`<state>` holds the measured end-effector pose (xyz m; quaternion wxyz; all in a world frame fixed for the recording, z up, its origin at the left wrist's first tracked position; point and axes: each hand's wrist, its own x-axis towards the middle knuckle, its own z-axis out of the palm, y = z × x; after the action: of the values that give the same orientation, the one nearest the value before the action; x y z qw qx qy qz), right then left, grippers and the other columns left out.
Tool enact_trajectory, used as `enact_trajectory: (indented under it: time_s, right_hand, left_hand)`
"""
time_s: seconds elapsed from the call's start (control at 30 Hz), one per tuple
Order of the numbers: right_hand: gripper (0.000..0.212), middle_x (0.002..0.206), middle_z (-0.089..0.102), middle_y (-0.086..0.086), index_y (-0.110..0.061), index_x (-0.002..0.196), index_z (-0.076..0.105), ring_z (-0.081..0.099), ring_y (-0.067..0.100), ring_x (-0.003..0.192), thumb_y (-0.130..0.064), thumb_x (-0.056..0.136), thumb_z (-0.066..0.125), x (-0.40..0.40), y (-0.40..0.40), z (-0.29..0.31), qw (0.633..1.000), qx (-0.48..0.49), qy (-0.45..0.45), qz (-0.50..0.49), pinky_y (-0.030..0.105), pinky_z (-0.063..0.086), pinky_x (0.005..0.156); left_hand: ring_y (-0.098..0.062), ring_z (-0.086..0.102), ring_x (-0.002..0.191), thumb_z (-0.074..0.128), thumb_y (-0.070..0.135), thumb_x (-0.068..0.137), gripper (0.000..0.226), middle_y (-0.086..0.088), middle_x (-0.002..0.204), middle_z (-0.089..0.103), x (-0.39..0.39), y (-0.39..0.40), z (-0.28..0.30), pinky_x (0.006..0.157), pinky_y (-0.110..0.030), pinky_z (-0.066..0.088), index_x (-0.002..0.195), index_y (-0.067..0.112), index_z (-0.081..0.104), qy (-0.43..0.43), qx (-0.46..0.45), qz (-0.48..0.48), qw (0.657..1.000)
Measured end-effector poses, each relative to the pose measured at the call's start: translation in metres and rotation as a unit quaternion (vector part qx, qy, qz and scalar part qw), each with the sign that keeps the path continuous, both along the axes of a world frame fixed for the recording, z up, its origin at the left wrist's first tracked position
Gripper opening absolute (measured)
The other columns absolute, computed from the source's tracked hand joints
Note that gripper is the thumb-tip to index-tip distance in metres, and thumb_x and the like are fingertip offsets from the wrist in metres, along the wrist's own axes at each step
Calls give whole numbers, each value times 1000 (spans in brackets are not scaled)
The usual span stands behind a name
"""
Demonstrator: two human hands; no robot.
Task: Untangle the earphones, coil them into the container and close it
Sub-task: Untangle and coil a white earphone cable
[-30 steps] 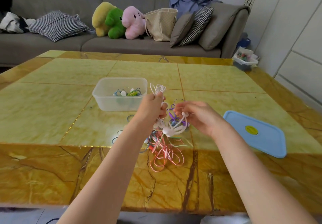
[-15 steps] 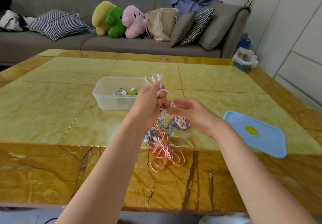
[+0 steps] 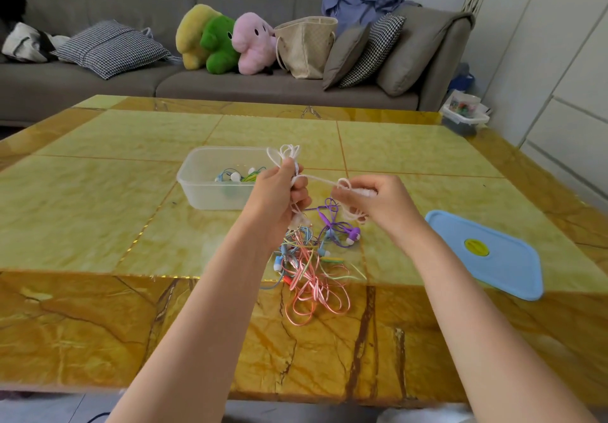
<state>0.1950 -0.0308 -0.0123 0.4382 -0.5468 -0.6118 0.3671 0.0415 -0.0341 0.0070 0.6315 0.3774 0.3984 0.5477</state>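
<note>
Head view: left hand [image 3: 279,197] grip curled round white earphone cord [image 3: 320,179], loops sticking up above fist. Right hand [image 3: 378,203] pinches same cord, now pulled rightward away from left; cord stretched between hands. Coloured earphone tangle [image 3: 309,264] unmoved on surface [image 3: 98,212]. Container [image 3: 210,179], lid [image 3: 487,254] unchanged.

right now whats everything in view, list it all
white earphones: 1, white, held between both hands
earphone tangle: 1 pile, pink, blue, purple, yellow, table centre
container: 1, clear, earphones inside, behind left hand
lid: 1, blue, table right
table: 1, yellow-green
sofa: 1, grey, behind table
plush toys: 3, yellow, green, pink, on sofa
bag: 1, beige, on sofa
left hand: grips coil
right hand: pinches cord
</note>
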Motion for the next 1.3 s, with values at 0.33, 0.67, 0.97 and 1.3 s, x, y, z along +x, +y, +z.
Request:
enact_trajectory:
  time_s: [0.33,0.67,0.97,1.3]
  right_hand:
    - [14,77,70,7,-11,88,63,57,10,57,-7,75,61,-1,-13,14,932,-135,310,128,16,46,52]
    - [12,72,70,7,-4,90,64,64,12,56,-1,79,60,-12,-10,12,926,-120,347,89,16,53,57]
    - [12,79,70,9,-6,85,67,67,16,65,2,76,69,-18,-11,13,971,-58,227,43,21,54,67]
    - [14,70,66,1,-12,80,65,62,6,55,-1,76,71,-18,-15,18,990,-4,139,8,16,46,53]
  left_hand:
    - [-1,42,32,27,18,101,29,0,63,57,0,4,-5,43,-15,37,78,13,43,252,12,97,963]
    - [1,48,34,30,23,101,29,2,61,58,12,3,-6,62,-29,43,77,14,44,278,41,111,953]
    - [-12,49,51,31,24,101,29,-2,64,59,8,3,-5,72,-36,47,77,13,44,304,43,125,943]
    - [2,44,31,30,22,101,25,5,59,59,8,4,-9,54,-26,41,83,10,43,325,54,112,938]
